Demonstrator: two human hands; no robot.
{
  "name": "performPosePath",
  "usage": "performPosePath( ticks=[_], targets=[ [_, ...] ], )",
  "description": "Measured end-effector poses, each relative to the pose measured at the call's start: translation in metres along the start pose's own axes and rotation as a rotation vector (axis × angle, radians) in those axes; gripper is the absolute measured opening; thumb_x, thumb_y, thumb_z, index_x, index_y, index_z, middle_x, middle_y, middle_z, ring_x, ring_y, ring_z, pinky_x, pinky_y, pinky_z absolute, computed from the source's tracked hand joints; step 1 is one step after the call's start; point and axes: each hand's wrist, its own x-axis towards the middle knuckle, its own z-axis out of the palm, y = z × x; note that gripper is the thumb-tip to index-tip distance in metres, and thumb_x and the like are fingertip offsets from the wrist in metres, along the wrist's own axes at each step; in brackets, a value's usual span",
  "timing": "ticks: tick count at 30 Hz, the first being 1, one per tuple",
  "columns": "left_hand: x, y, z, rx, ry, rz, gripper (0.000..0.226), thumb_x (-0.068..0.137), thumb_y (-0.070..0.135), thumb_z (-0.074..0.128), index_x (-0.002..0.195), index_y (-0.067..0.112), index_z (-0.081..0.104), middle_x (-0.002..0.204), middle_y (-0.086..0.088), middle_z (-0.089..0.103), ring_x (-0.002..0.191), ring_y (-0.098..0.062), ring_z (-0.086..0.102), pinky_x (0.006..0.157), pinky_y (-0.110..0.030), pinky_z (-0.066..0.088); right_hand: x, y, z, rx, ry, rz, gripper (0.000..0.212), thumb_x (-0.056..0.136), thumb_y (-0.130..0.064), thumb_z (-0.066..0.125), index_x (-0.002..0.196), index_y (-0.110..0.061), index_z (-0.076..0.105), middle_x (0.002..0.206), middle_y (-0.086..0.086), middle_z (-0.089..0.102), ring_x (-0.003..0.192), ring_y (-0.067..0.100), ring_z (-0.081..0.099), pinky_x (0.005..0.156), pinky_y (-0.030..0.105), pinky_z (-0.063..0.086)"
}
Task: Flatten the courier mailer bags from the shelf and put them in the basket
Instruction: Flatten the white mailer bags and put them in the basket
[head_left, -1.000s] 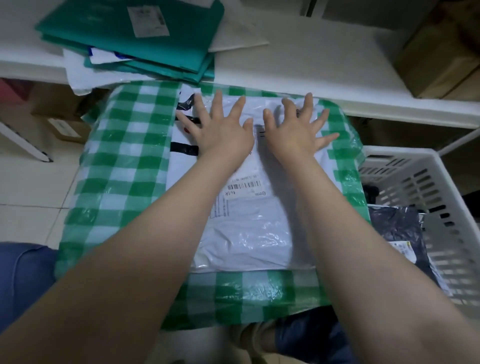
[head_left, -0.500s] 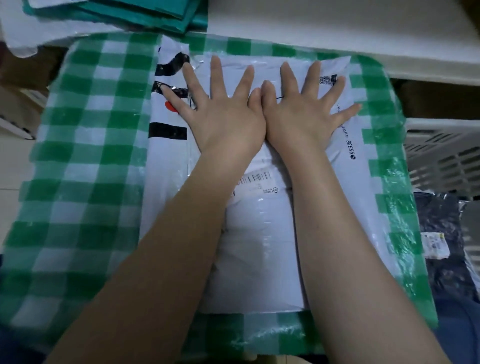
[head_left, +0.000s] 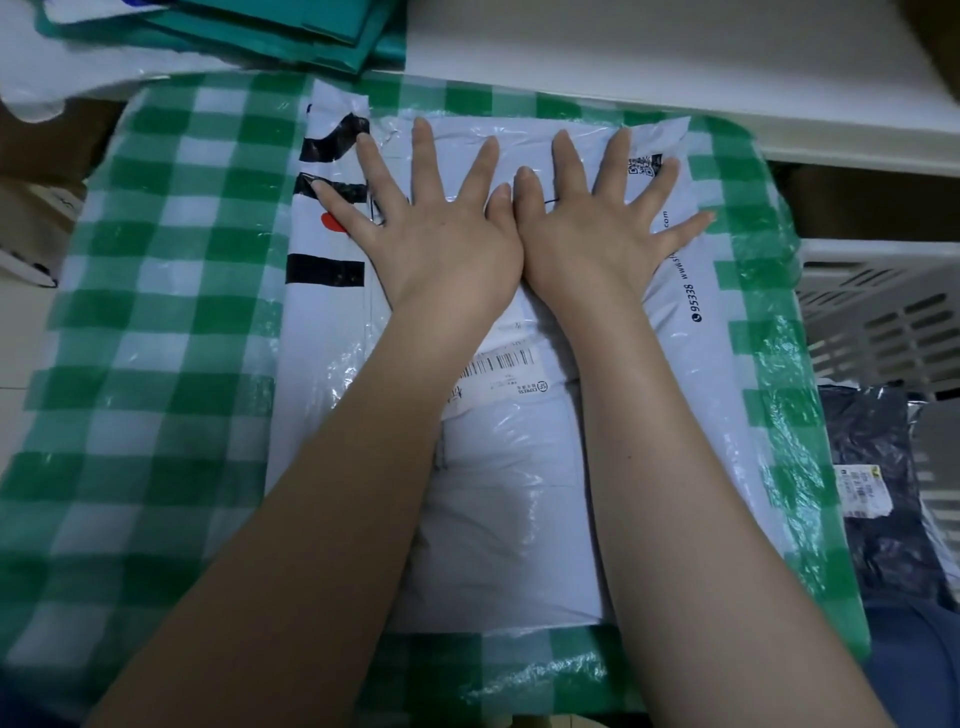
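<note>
White mailer bag (head_left: 498, 493), 1, is lying on 1 green-checked plastic sheet (head_left: 156, 338). Left hand (head_left: 441, 239) and right hand (head_left: 597, 239), fingers spread, are pressing its far edge.

Your left forearm (head_left: 322, 509) covers the left end of the shipping label (head_left: 511, 371) on the white mailer bag (head_left: 498, 519), and the label's fine print is too small to read. At the right edge of the frame the basket (head_left: 883, 322) is cut off. The dark bag (head_left: 883, 561) inside it sits partly behind the green checked bag (head_left: 145, 322), and its sticker (head_left: 860, 491) is illegible. The teal bags (head_left: 291, 26) at upper left run past the top edge.
</note>
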Motion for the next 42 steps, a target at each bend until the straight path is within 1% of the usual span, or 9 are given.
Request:
performPosePath(
  ticks=[7,16,22,27,32,35,38,40,42],
  targets=[
    [0.001,-0.005,-0.029,-0.03,-0.17,-0.011,0.052,0.098,0.06,0.006,0.15,0.055,0.0,0.163,0.004,-0.014,0.147,-0.035,-0.022,0.103,-0.074,-0.017,-0.009,0.01,-0.022,0.071,-0.099,-0.048,0.06,0.094,-0.063,0.015,0.152,-0.044,0.012,0.162,-0.003,-0.013,0.145,0.035,-0.021,0.104,0.071,-0.017],
    [-0.02,-0.03,-0.006,0.02,-0.009,0.021,0.053,0.098,0.059,0.005,0.15,0.053,0.003,0.164,0.002,-0.009,0.148,-0.035,-0.017,0.108,-0.071,-0.013,-0.017,0.03,-0.006,-0.011,0.028,-0.045,0.063,0.092,-0.067,0.008,0.152,-0.046,0.01,0.163,-0.004,-0.004,0.149,0.031,-0.011,0.109,0.067,-0.013],
    [-0.02,-0.03,-0.003,0.045,-0.002,0.024,0.054,0.097,0.06,0.004,0.15,0.052,0.003,0.164,0.002,-0.009,0.148,-0.034,-0.017,0.108,-0.071,-0.013,-0.014,0.029,-0.003,-0.038,0.025,-0.044,0.063,0.092,-0.066,0.008,0.152,-0.045,0.009,0.163,-0.003,-0.005,0.149,0.031,-0.012,0.109,0.067,-0.014],
    [-0.022,-0.029,-0.007,0.056,-0.071,0.03,0.056,0.096,0.061,0.001,0.151,0.051,-0.003,0.163,0.001,-0.015,0.147,-0.035,-0.021,0.108,-0.071,-0.012,-0.02,0.03,-0.005,-0.019,-0.008,-0.06,0.064,0.093,-0.066,0.008,0.152,-0.044,0.009,0.163,-0.003,-0.007,0.148,0.032,-0.014,0.107,0.069,-0.015],
    [-0.017,-0.037,-0.029,-0.025,-0.255,0.085,0.058,0.097,0.065,0.007,0.15,0.05,-0.007,0.161,0.005,-0.022,0.146,-0.03,-0.026,0.109,-0.068,-0.015,-0.02,0.028,-0.02,0.026,-0.14,-0.034,0.06,0.093,-0.063,0.016,0.15,-0.045,0.013,0.163,-0.004,-0.007,0.148,0.032,-0.015,0.107,0.071,-0.013],
    [0.003,-0.057,-0.051,-0.052,-0.221,0.159,0.061,0.097,0.064,0.016,0.153,0.047,-0.004,0.163,0.006,-0.016,0.148,-0.022,-0.02,0.111,-0.064,-0.016,-0.013,0.011,-0.041,0.051,-0.066,0.056,0.049,0.094,-0.052,0.035,0.138,-0.032,0.044,0.158,0.005,0.017,0.146,0.035,0.005,0.111,0.068,-0.001],
    [0.02,-0.086,-0.062,-0.039,-0.222,0.242,0.066,0.097,0.065,0.024,0.154,0.044,-0.003,0.162,0.008,-0.018,0.148,-0.02,-0.022,0.113,-0.06,-0.016,-0.005,-0.031,-0.062,0.345,0.119,-0.071,0.038,0.097,-0.032,0.048,0.13,-0.016,0.056,0.144,0.009,0.043,0.133,0.031,0.034,0.107,0.036,0.028],
    [0.026,-0.103,-0.055,-0.038,-0.288,0.295,0.069,0.095,0.068,0.023,0.153,0.044,-0.006,0.159,0.008,-0.027,0.146,-0.019,-0.026,0.115,-0.059,-0.015,0.003,-0.068,-0.069,0.639,0.009,-0.155,0.031,0.097,-0.025,0.051,0.124,-0.014,0.062,0.13,0.008,0.059,0.119,0.025,0.053,0.092,0.024,0.038],
    [0.029,-0.113,-0.047,-0.028,-0.32,0.338,0.072,0.093,0.073,0.02,0.154,0.043,-0.007,0.155,0.008,-0.035,0.144,-0.019,-0.031,0.113,-0.059,-0.018,0.011,-0.103,-0.07,0.817,-0.102,-0.173,0.027,0.097,-0.023,0.053,0.12,-0.014,0.064,0.119,0.006,0.066,0.108,0.024,0.062,0.095,0.031,0.047]
  ],
)
